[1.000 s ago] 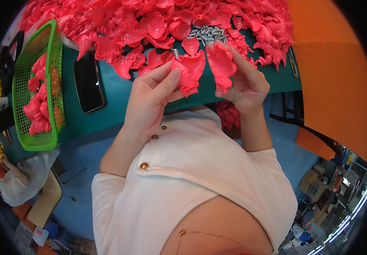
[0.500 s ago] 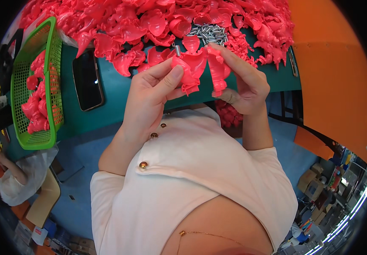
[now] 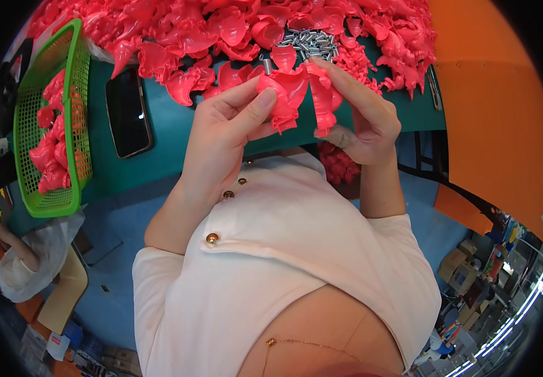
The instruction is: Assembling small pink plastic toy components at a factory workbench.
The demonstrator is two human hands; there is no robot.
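Observation:
My left hand (image 3: 233, 122) is closed on a hollow pink plastic shell piece (image 3: 286, 100), its thumb on the near face. In my right hand (image 3: 365, 122) a second pink shell piece (image 3: 323, 100) is pinched between fingers and thumb, its edge turned toward the first. A narrow gap separates the two pieces. Just beyond them stands a small metal cylinder (image 3: 267, 65) beside another pink shell (image 3: 284, 58). Further off lies a pile of small silver metal cylinders (image 3: 312, 45), with a large heap of pink plastic parts (image 3: 190, 38) around it.
A green plastic basket (image 3: 78, 119) holding pink pieces stands at the left of the green table (image 3: 171, 157). A black phone (image 3: 128, 116) lies beside it. An orange panel (image 3: 497, 113) borders the right side. Another person (image 3: 23, 270) is at the far left.
Both hands keep their grip on the pink pieces and have hardly moved. The whole view has shifted slightly.

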